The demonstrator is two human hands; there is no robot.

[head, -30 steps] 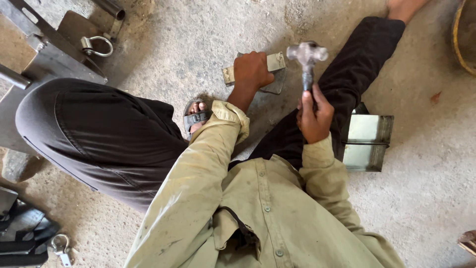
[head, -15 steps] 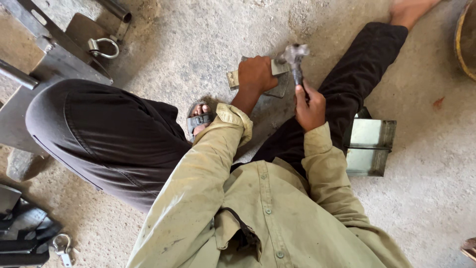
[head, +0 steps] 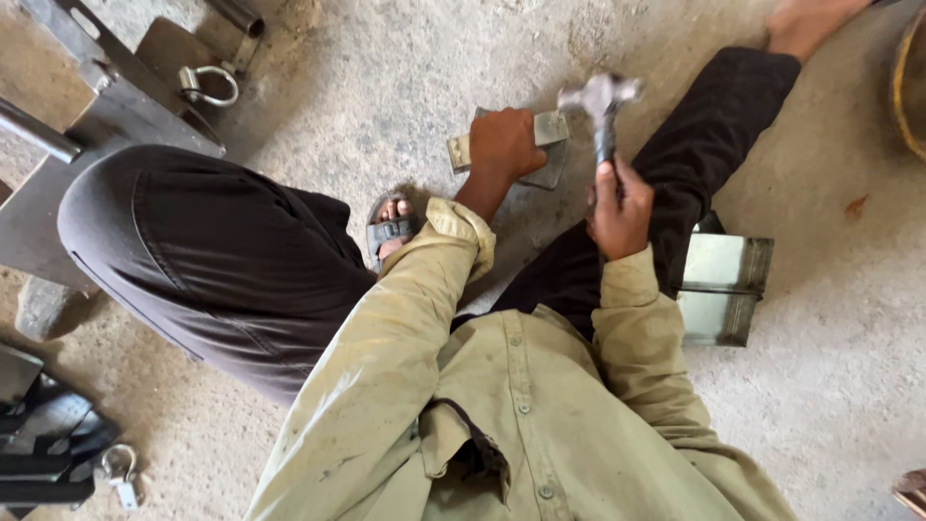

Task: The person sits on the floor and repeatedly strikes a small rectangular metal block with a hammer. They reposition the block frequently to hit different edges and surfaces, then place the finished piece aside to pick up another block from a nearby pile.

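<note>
I sit on a concrete floor with one knee bent and the other leg stretched out. My left hand [head: 503, 145] presses down on a flat metal piece [head: 552, 128] that lies on the floor between my legs. My right hand [head: 619, 207] grips the handle of a steel hammer [head: 600, 96], whose head is raised just right of the metal piece and looks blurred. A sandalled foot [head: 389, 230] rests close to my left forearm.
Two stacked metal plates [head: 723, 287] lie beside my right thigh. A steel frame with a shackle [head: 207, 85] stands at the upper left. Dark metal parts and a padlock [head: 118, 473] lie at the lower left. A curved rim [head: 907, 82] shows at the right edge.
The hammer came down onto the metal piece half a second ago and is now lifted again. My left hand has stayed on the piece.
</note>
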